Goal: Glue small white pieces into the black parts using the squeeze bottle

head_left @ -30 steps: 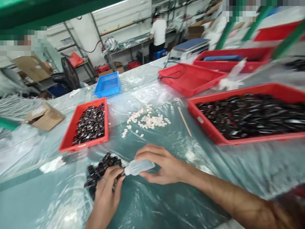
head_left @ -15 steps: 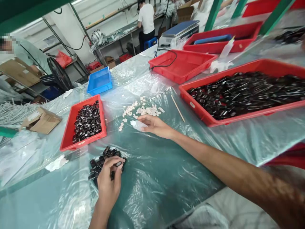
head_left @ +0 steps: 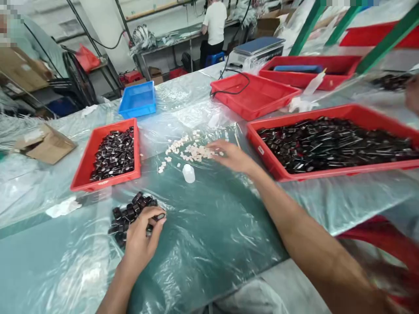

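Note:
My left hand is closed, pinching a small black cap-like piece between thumb and fingertips. It is beside a loose pile of similar black pieces on the plastic-covered table. My right hand is stretched out with its fingers apart, its fingertips at the right edge of scattered small whitish pieces. Whether the fingertips touch a piece, I cannot tell. A small white translucent bottle rests on the sheet between my hands. Behind my right hand, a thin wooden stick is partly hidden.
A red tray of black pieces stands left. A larger red tray of black parts is at right. Behind are a blue tray, an empty-looking red tray and a scale. Two people are farther back.
My right hand has let go of the white bottle, which now rests on the table, and has moved right to the whitish pieces. My left hand keeps its black piece.

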Demonstrator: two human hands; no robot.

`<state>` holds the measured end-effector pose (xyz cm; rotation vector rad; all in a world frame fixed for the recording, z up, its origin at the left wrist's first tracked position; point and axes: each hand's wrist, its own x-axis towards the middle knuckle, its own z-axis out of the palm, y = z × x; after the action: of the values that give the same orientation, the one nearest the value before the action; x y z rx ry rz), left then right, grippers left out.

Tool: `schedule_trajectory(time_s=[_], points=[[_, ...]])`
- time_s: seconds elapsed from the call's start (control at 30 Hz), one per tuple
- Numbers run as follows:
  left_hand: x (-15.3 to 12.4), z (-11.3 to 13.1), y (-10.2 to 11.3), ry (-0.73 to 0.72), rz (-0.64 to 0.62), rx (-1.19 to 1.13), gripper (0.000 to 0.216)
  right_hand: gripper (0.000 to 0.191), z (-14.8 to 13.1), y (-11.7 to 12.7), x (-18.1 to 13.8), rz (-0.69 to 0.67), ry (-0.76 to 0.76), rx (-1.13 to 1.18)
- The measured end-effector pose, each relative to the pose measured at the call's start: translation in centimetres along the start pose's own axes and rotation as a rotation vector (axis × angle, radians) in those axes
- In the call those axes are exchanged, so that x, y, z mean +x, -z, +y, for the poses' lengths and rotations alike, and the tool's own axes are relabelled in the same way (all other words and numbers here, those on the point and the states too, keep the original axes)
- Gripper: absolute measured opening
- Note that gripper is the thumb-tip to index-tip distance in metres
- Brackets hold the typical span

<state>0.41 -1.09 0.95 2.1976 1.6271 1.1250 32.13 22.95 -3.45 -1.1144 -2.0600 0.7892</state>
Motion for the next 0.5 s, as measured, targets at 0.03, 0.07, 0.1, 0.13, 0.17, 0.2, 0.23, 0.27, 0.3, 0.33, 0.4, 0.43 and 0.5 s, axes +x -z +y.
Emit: schedule_trajectory(time_s=[0.03, 0.07, 0.1, 0.13, 0.17, 0.2, 0.23, 0.27, 0.3, 0.33, 0.4, 0.43, 0.5], points=[[-0.1, -0.1, -0.1, -0.010, -0.010, -0.011, 0.009, 0.029, 0.7, 0.9, 0.0, 0.064, -0.039, -0.067], [-0.3, -0.2, -0.2, -0.016, -0.025, -0.009, 0.009, 0.025, 1.3, 1.6, 0.0, 0.110, -0.076, -0.106], [-0.4, -0.2, -0.3, -0.012, -0.036, 0.003, 0.009, 0.021, 1.9, 2.0, 0.0, 0.137, -0.104, -0.145], [-0.6, -0.3, -0.4, -0.003, -0.050, 0.017, 0.010, 0.017, 2.3, 2.2, -0.1, 0.150, -0.125, -0.182], [-0.8, -0.5, -0.5, 0.008, -0.062, 0.027, 0.011, 0.014, 2.6, 2.3, -0.1, 0.156, -0.140, -0.214], [-1.0, -0.7, -0.6, 0.022, -0.075, 0.033, 0.013, 0.013, 2.8, 2.3, -0.1, 0.162, -0.154, -0.245], [-1.1, -0.9, -0.6, 0.032, -0.085, 0.037, 0.014, 0.014, 2.8, 2.2, -0.2, 0.171, -0.167, -0.272], [-1.2, -1.1, -0.7, 0.042, -0.090, 0.042, 0.015, 0.014, 2.8, 2.1, -0.2, 0.179, -0.179, -0.293], [-1.2, -1.3, -0.8, 0.053, -0.090, 0.050, 0.015, 0.015, 2.6, 1.9, -0.2, 0.183, -0.190, -0.308], [-1.2, -1.3, -0.8, 0.057, -0.085, 0.056, 0.016, 0.016, 2.4, 1.7, -0.2, 0.181, -0.196, -0.313], [-1.1, -0.9, -0.8, 0.052, -0.076, 0.043, 0.015, 0.017, 2.0, 0.9, -0.4, 0.172, -0.199, -0.305], [-1.0, -0.7, -0.8, 0.026, -0.075, 0.013, 0.014, 0.016, 1.8, 0.4, -0.5, 0.172, -0.199, -0.296], [-0.8, -0.3, -0.9, 0.022, -0.098, -0.100, 0.013, 0.012, 1.8, -0.4, -0.6, 0.174, -0.196, -0.279]])
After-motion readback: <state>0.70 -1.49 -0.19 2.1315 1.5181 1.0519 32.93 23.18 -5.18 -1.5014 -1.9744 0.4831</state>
